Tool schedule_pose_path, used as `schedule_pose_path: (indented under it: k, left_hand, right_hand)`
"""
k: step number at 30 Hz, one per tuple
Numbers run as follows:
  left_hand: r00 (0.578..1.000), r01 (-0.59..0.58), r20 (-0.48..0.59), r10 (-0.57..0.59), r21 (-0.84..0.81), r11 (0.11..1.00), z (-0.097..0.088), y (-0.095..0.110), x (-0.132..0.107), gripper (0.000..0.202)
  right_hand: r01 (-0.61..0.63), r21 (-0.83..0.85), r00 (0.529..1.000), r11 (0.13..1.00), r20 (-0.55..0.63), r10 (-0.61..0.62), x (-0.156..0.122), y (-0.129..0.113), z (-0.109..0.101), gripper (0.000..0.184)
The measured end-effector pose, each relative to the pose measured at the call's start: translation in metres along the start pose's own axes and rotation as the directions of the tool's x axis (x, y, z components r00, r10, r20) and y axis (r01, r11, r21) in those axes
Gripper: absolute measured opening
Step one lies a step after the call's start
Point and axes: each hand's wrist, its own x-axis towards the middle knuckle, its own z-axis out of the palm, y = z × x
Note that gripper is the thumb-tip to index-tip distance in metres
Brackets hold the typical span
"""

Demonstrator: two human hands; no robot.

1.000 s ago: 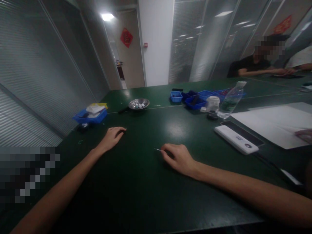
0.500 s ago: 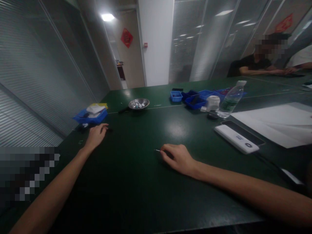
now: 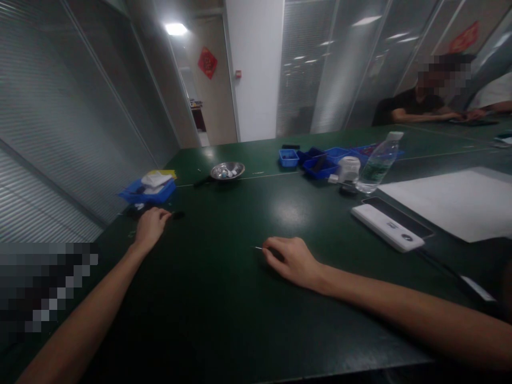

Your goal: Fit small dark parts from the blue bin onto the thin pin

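My left hand (image 3: 151, 226) is at the left of the green table, its thumb and fingertips pinched together. At the fingertips lies a small dark object (image 3: 178, 215), too blurred to name. My right hand (image 3: 294, 260) rests on the table near the middle, fingers curled and closed. A thin, pale metal tip (image 3: 258, 247) sticks out to the left from between its thumb and forefinger. The rest of that thin tool is hidden inside the hand.
Beyond my left hand stands a blue tray (image 3: 164, 193) with white tissue. A metal bowl (image 3: 228, 170) holds small items. At right are blue bins (image 3: 288, 158), a tilted plastic bottle (image 3: 379, 162), a white power bank (image 3: 387, 228) and paper (image 3: 452, 202). A person (image 3: 420, 106) sits far right.
My left hand has drawn back slightly toward me, and its fingers have come together beside the dark object. My right hand has stayed still. At right, the paper's upper layer has shifted out of view.
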Motion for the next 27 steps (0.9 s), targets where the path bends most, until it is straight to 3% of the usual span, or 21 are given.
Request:
schedule_pose_path:
  k: [7, 11, 17, 27]
  left_hand:
    - [1.0, -0.003, -0.013, 0.002, -0.056, 0.998, -0.007, 0.006, 0.001, 0.035]
    - [0.997, -0.078, 0.0, 0.079, -0.113, 0.991, -0.018, 0.012, 0.006, 0.037]
    - [0.989, -0.113, 0.089, 0.119, -0.072, 0.991, -0.029, 0.02, 0.006, 0.036]
    - [0.986, -0.133, 0.104, 0.134, -0.012, 0.991, -0.034, 0.02, 0.005, 0.036]
  right_hand:
    - [-0.003, 0.005, 1.0, 1.0, 0.02, 0.003, 0.001, -0.003, -0.003, 0.023]
    - [-0.007, 0.012, 1.0, 1.0, 0.026, 0.006, 0.001, -0.003, -0.003, 0.024]
    - [-0.013, 0.006, 1.0, 1.0, 0.028, 0.013, 0.0, 0.0, 0.0, 0.025]
    - [-0.016, -0.013, 0.999, 1.0, 0.035, 0.017, 0.002, -0.003, -0.004, 0.024]
